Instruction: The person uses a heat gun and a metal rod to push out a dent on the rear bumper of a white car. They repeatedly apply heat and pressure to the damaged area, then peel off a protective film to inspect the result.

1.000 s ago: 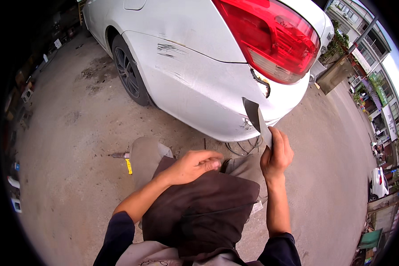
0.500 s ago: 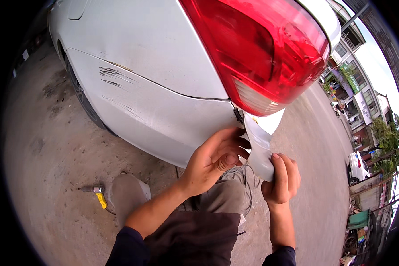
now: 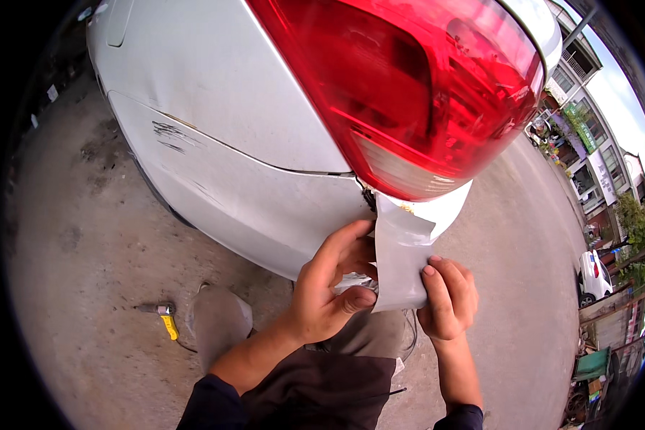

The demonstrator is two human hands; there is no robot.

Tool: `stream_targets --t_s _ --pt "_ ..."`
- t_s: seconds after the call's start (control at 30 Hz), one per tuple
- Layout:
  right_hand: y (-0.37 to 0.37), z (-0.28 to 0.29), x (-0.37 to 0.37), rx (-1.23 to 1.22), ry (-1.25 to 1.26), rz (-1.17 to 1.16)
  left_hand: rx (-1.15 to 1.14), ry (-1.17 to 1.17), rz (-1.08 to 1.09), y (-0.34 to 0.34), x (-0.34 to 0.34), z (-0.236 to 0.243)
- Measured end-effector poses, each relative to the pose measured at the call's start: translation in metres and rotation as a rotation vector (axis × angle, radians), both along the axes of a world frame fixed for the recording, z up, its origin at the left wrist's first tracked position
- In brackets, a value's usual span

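A flexible grey strip, smooth and slightly creased, hangs from the white bumper corner just under the red tail light. My right hand pinches its lower right edge, with the fingers in front; the thumb is hidden. At the strip's left edge is my left hand, its thumb and fingers spread apart in a curve. The fingertips reach to the edge, and their ends are partly hidden there. Beside the strip's top, a dark ragged gap shows at the bumper seam.
The white car's bumper carries dark scratches at the left. A power tool with a yellow handle lies on the concrete ground, its cord trailing toward my knee. Another white car and buildings stand off to the right.
The strip has turned its broad face toward me and looks flatter. My right hand has shifted slightly left with it. My view has moved closer to the tail light.
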State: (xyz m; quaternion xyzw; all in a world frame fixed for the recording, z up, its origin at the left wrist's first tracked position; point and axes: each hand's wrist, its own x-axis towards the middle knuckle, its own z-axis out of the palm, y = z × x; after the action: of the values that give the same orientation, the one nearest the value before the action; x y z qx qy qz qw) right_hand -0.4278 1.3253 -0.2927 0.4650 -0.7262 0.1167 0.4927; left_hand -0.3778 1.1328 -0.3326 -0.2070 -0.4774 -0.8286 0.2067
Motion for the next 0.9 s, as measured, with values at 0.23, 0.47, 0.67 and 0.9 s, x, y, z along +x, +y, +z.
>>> stream_targets --t_s 0.23,0.47,0.67,0.9 --pt "-0.018 0.003 0.006 -0.013 -0.014 0.009 -0.001 0.019 0.036 -0.012 0.005 0.005" --pt "-0.025 0.010 0.001 -0.025 -0.067 0.040 -0.273 0.135 0.158 -0.020 0.000 0.006" --pt "-0.023 0.023 0.002 -0.020 -0.138 0.041 -0.451 0.144 0.509 -0.001 0.003 0.034" --pt "-0.025 0.026 0.006 0.000 -0.105 -0.095 -0.356 0.090 0.598 0.009 -0.001 0.043"
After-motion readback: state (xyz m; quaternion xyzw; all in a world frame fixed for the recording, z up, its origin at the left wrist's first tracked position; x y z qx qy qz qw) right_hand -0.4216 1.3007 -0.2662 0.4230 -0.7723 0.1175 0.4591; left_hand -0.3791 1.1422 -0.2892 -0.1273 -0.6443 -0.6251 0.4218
